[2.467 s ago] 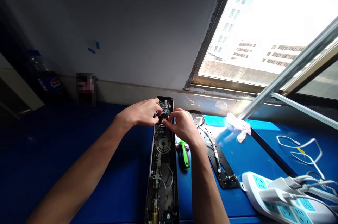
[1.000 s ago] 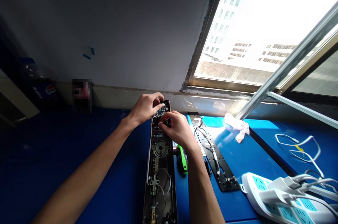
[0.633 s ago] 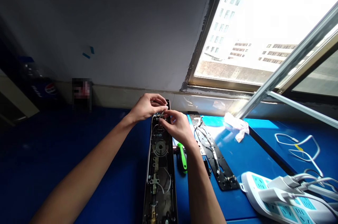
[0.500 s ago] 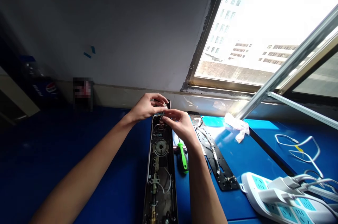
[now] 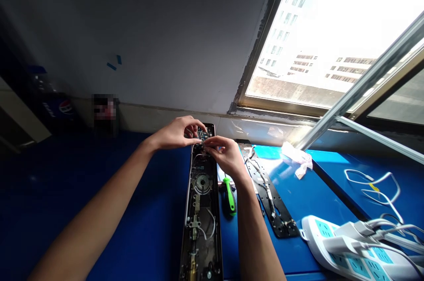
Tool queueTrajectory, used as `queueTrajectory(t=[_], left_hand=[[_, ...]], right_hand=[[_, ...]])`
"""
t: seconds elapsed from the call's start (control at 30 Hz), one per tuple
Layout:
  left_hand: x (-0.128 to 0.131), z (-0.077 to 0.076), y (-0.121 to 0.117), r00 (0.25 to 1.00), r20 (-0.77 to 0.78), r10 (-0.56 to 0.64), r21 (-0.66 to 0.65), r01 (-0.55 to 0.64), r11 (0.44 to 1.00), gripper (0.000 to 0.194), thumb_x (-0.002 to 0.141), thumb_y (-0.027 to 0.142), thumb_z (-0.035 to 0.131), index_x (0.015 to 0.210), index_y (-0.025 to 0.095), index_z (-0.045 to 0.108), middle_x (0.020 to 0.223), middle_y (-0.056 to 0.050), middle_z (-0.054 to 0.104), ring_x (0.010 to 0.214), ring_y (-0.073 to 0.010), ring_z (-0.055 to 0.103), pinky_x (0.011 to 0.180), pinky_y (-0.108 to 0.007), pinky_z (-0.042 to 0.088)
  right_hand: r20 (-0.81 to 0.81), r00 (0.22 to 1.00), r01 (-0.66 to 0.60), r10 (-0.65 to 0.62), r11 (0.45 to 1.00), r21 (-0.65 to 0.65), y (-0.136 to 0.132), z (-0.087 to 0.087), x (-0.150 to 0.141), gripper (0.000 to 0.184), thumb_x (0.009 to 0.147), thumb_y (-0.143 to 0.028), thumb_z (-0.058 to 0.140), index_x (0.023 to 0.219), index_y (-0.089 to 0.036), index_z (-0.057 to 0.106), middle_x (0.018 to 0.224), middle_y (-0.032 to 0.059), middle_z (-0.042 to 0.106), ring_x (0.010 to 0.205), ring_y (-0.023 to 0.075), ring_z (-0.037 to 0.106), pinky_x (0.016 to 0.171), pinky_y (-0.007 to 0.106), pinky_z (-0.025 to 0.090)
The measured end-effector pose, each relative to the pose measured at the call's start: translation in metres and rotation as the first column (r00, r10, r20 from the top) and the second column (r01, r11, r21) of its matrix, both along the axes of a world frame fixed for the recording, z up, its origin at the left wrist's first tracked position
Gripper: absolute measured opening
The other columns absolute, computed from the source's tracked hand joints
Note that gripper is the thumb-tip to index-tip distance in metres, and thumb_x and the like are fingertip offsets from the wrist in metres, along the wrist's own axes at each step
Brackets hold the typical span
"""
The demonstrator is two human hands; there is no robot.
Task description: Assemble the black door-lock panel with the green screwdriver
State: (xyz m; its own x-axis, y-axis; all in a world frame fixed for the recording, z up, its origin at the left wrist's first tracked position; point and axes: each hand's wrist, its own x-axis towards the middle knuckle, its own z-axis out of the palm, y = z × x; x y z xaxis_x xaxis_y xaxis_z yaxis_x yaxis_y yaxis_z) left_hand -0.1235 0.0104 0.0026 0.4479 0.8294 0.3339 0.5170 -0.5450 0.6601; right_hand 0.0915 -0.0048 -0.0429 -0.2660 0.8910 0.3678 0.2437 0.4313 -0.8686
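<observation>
Casing: long, dark, open-topped, on the blue table at lower centre, its near end cut off by the frame. Far left: a shadowed bottle, contents hard to make out, and a pixelated object. Left hand: over the casing's far end, thumb and forefinger curved toward each other; whether they pinch anything cannot be told. Inside the casing: a circuit board, partly covered by fingers, a round metal part and thin white wires. Right hand: thumb and fingertips drawn together; what lies between cannot be told. Beyond: a screwdriver, a black plate and, lower right, a power strip holding white plugs.
</observation>
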Motion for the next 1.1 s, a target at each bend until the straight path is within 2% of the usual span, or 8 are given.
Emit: queueTrajectory(t=[0.17,0.33,0.43,0.57,0.67,0.83,0.97,1.1], left_hand=[[-0.001,-0.003,-0.003,0.981,-0.192,0.038,0.066,-0.026,0.997,0.052,0.077,0.041,0.079,0.125,0.028,0.068,0.116,-0.006,0.062,0.109,-0.0273,0.063,0.096,-0.042,0.054],[0.005,-0.01,-0.001,0.971,-0.234,0.036,0.071,-0.02,0.997,0.065,0.074,0.044,0.081,0.134,0.031,0.06,0.131,-0.007,0.054,0.129,-0.0311,0.052,0.112,-0.044,0.045],[0.003,-0.005,-0.003,0.961,-0.27,0.052,0.088,-0.03,0.996,0.055,0.077,0.042,0.078,0.128,0.03,0.063,0.125,-0.006,0.058,0.123,-0.0305,0.055,0.106,-0.042,0.048],[0.004,0.007,-0.013,0.958,-0.269,0.099,0.121,-0.069,0.99,0.023,0.086,0.043,0.069,0.097,0.023,0.069,0.1,-0.005,0.068,0.097,-0.0249,0.063,0.085,-0.035,0.05],[0.012,0.012,-0.021,0.957,-0.288,0.013,0.085,0.012,0.996,0.027,0.087,0.049,0.07,0.081,0.023,0.073,0.085,-0.004,0.07,0.09,-0.0244,0.064,0.077,-0.033,0.047],[0.017,0.013,-0.024,0.944,-0.308,-0.116,-0.021,0.115,0.993,0.011,0.084,0.029,0.069,0.089,0.025,0.077,0.085,-0.002,0.075,0.089,-0.0218,0.066,0.074,-0.029,0.046],[0.002,0.017,-0.022,0.95,-0.295,-0.108,-0.115,0.077,0.99,0.015,0.079,0.026,0.069,0.093,0.025,0.074,0.085,0.002,0.074,0.079,-0.018,0.067,0.069,-0.026,0.045],[-0.009,0.016,-0.019,0.963,-0.266,-0.049,-0.148,0.01,0.989,0.012,0.076,0.031,0.072,0.083,0.022,0.07,0.081,0.0,0.073,0.077,-0.0183,0.066,0.068,-0.026,0.045]], right_hand=[[0.015,1.0,0.01,-0.01,0.999,0.033,0.0,-0.002,-0.001,0.017,0.081,-0.014,0.07,0.092,-0.023,0.079,0.09,0.0006,0.081,0.083,0.0172,0.072,0.069,0.027,0.047],[0.012,1.0,0.027,-0.028,0.999,0.047,0.002,-0.005,-0.002,0.017,0.082,-0.017,0.069,0.095,-0.023,0.079,0.097,0.0021,0.082,0.085,0.0171,0.073,0.068,0.027,0.046],[0.026,0.999,0.027,-0.029,0.997,0.067,0.002,-0.005,0.0,0.015,0.081,-0.018,0.07,0.092,-0.024,0.079,0.094,0.0016,0.081,0.082,0.0168,0.071,0.069,0.027,0.046],[0.041,0.997,0.065,-0.07,0.992,0.104,0.001,-0.005,0.004,0.016,0.084,-0.022,0.068,0.097,-0.024,0.078,0.087,0.0001,0.079,0.073,0.0149,0.062,0.067,0.027,0.045],[0.047,0.994,0.096,-0.103,0.987,0.131,0.001,-0.006,0.007,0.019,0.087,-0.024,0.066,0.103,-0.024,0.076,0.084,-0.0007,0.076,0.069,0.014,0.056,0.068,0.027,0.046],[0.082,0.989,0.108,-0.123,0.98,0.165,0.002,-0.008,0.009,0.019,0.087,-0.024,0.066,0.103,-0.024,0.076,0.087,0.0008,0.073,0.072,0.015,0.057,0.069,0.028,0.047],[0.111,0.989,0.07,-0.093,0.979,0.19,-0.001,-0.005,0.009,0.019,0.089,-0.024,0.065,0.103,-0.025,0.078,0.103,0.0025,0.074,0.079,0.0151,0.06,0.07,0.027,0.048],[0.139,0.987,0.053,-0.084,0.976,0.211,-0.002,-0.004,0.007,0.029,0.092,-0.022,0.062,0.116,-0.026,0.077,0.114,0.0045,0.072,0.082,0.0158,0.061,0.072,0.029,0.051]])
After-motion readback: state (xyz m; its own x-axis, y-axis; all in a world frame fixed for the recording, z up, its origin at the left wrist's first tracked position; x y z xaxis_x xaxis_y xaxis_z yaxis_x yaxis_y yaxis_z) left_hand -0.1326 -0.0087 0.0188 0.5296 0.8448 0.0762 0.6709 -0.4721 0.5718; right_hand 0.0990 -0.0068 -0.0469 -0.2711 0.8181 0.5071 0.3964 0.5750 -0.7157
